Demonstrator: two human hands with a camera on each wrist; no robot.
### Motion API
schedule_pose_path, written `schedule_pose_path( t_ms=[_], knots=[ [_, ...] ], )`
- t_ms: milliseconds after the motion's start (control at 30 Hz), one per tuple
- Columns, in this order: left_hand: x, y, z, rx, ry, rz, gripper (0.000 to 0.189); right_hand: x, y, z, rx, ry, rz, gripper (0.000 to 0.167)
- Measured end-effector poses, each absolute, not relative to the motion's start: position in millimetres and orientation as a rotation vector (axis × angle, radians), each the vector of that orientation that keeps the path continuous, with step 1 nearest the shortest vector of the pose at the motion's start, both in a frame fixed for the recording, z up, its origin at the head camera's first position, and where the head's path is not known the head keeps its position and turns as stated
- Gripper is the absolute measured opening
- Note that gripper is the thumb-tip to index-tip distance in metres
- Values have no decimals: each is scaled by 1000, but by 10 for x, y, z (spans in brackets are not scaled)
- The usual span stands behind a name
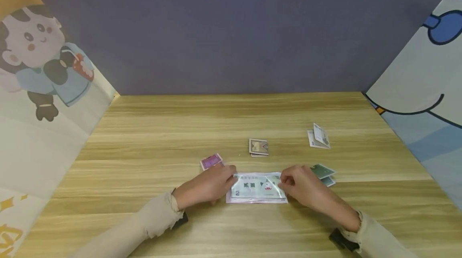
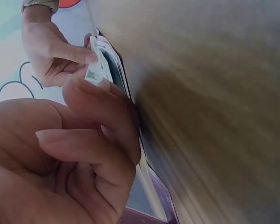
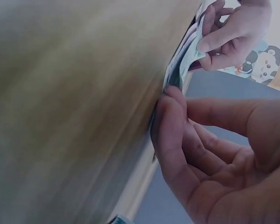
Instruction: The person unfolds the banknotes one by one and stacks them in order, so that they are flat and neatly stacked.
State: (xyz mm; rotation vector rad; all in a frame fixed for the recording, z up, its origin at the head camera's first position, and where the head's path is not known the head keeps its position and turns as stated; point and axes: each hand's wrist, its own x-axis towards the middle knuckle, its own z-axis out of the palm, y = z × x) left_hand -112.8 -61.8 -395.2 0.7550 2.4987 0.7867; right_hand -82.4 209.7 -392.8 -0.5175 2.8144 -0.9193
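A green play banknote (image 1: pixel 252 188) marked with a 2 lies flat near the front of the table, over a pinkish-edged note or sheet (image 1: pixel 238 200). My left hand (image 1: pixel 213 180) pinches its left end between thumb and fingers. At the opposite end, my right hand (image 1: pixel 306 188) pinches the right edge. In the right wrist view, the banknote (image 3: pixel 190 58) bows slightly between the two hands, with more paper layers under it. Just behind the left hand is a purple folded note (image 1: pixel 211 162), partly covered by it. A dark green folded note (image 1: pixel 322 170) sits behind the right hand.
A brown folded note (image 1: pixel 258 146) lies beyond the banknote in the middle. Farther right, a grey-white folded note (image 1: pixel 320 137) stands half open. The wooden table (image 1: pixel 162 121) meets a dark back panel (image 1: pixel 234 33), with cartoon-printed panels on both sides.
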Motion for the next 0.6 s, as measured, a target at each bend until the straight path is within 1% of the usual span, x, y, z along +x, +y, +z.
schedule_pose_path(
  t_ms=[167,400,600],
  knots=[
    [-1133,-608,-3941,729,2481,748,19,-857,2047,-3895,-466,2829,-836,5],
    [-1148,-596,-3957,788,2595,635,19,-871,1999,-3862,-375,2852,-684,29],
    [-1131,-598,-3955,805,2652,599,20,-855,1991,-3857,-404,2869,-626,29]
  ],
)
